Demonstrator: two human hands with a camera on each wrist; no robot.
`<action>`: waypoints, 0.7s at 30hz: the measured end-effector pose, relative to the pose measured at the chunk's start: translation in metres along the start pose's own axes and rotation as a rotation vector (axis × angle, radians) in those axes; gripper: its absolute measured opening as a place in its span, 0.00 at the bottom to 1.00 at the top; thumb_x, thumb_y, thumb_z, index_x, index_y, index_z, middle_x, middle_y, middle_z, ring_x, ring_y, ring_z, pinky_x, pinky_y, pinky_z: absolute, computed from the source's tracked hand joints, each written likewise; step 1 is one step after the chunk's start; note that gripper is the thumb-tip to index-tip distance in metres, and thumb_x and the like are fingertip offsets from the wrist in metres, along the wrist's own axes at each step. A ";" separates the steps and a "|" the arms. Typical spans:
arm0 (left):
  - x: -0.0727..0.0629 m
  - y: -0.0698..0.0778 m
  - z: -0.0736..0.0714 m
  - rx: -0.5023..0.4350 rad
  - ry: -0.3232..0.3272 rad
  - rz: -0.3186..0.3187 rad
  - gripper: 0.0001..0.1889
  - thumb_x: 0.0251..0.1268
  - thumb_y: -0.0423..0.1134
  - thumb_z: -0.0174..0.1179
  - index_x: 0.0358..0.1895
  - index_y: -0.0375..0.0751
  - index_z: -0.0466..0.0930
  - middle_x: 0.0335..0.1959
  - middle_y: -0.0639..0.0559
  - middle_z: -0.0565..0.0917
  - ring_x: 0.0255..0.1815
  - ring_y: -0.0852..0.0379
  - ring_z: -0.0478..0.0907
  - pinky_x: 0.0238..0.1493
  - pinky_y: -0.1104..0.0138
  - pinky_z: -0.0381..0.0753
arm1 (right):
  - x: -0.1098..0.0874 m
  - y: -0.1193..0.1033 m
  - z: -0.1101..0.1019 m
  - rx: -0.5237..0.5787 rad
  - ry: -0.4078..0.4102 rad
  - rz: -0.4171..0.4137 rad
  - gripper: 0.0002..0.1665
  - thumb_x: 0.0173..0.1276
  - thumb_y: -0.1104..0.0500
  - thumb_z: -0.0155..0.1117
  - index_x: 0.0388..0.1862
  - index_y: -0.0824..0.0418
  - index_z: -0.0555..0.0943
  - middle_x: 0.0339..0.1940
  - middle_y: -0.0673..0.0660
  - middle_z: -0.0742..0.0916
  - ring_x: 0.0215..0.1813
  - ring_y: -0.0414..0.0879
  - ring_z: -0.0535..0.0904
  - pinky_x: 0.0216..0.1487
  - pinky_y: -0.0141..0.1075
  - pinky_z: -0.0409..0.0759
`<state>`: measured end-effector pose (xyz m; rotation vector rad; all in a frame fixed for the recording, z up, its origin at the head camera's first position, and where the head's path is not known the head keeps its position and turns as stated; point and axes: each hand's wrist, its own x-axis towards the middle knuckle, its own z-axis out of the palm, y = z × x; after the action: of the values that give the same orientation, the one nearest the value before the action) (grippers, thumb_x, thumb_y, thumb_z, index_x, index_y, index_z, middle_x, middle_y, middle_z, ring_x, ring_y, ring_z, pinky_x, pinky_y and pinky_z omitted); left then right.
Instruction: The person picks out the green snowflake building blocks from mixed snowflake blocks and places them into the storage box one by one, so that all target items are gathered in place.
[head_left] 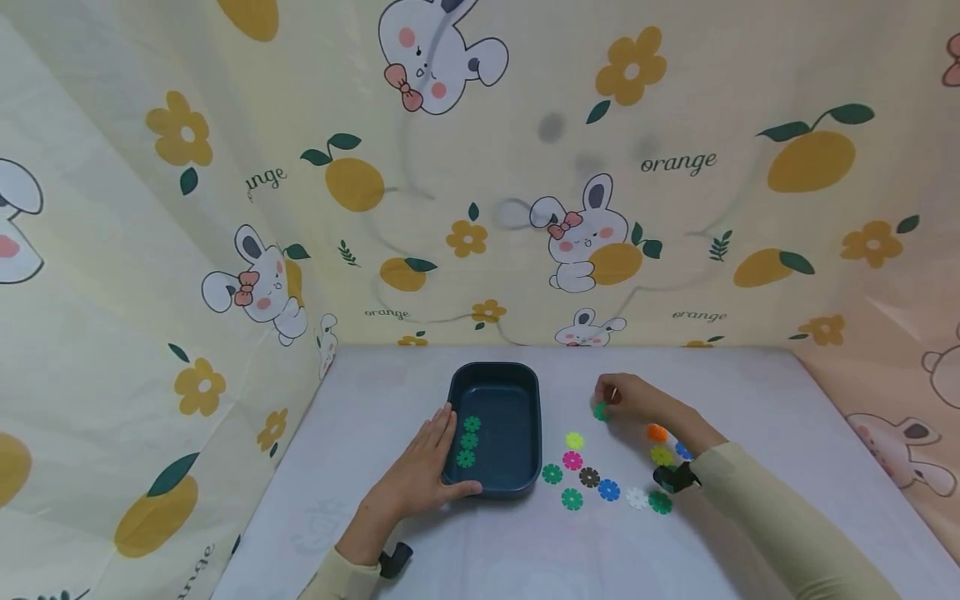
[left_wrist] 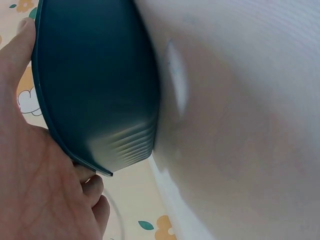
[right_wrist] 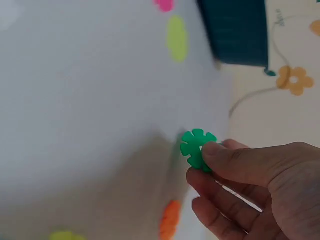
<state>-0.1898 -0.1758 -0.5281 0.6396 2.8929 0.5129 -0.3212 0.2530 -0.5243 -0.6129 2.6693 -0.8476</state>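
Observation:
In the head view my left hand (head_left: pixel 422 469) rests on the dark blue-green tray (head_left: pixel 531 425), fingers along its left side and thumb on its near rim. Three green notched discs (head_left: pixel 468 441) lie in a column inside the tray. Over the table to the right, my right hand (head_left: pixel 636 402) pinches a green notched disc (right_wrist: pixel 194 148) between thumb and fingers, as the right wrist view shows. The left wrist view has the left hand (left_wrist: pixel 42 175) against the tray's outer wall (left_wrist: pixel 95 85).
Loose notched discs lie right of the tray, among them a pink disc (head_left: pixel 573 460), a brown disc (head_left: pixel 589 477) and a white disc (head_left: pixel 637 498). An orange disc (head_left: pixel 657 432) lies beneath the right forearm. Patterned cloth (head_left: pixel 465 167) hangs behind the white table (head_left: pixel 465 558).

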 end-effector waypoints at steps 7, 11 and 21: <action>0.000 -0.001 0.001 0.004 -0.001 -0.005 0.67 0.64 0.81 0.58 0.89 0.41 0.37 0.91 0.48 0.37 0.91 0.50 0.37 0.89 0.51 0.46 | 0.006 -0.028 -0.010 0.037 0.054 -0.095 0.06 0.72 0.65 0.75 0.44 0.57 0.86 0.39 0.49 0.87 0.44 0.47 0.80 0.49 0.37 0.84; -0.001 0.000 0.000 0.001 0.002 -0.005 0.66 0.64 0.81 0.59 0.89 0.40 0.38 0.91 0.48 0.37 0.91 0.50 0.37 0.89 0.51 0.46 | 0.013 -0.048 -0.010 0.118 0.121 -0.146 0.07 0.72 0.64 0.75 0.46 0.57 0.87 0.40 0.50 0.89 0.43 0.47 0.83 0.49 0.33 0.86; 0.000 0.000 0.000 -0.003 -0.001 0.002 0.66 0.65 0.80 0.59 0.89 0.38 0.39 0.91 0.47 0.38 0.91 0.49 0.37 0.89 0.51 0.46 | 0.034 -0.094 0.007 0.289 0.142 -0.244 0.08 0.75 0.65 0.72 0.51 0.63 0.89 0.41 0.56 0.91 0.43 0.50 0.89 0.46 0.35 0.90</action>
<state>-0.1902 -0.1759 -0.5281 0.6421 2.8906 0.5171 -0.3196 0.1646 -0.4778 -0.8426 2.5526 -1.3619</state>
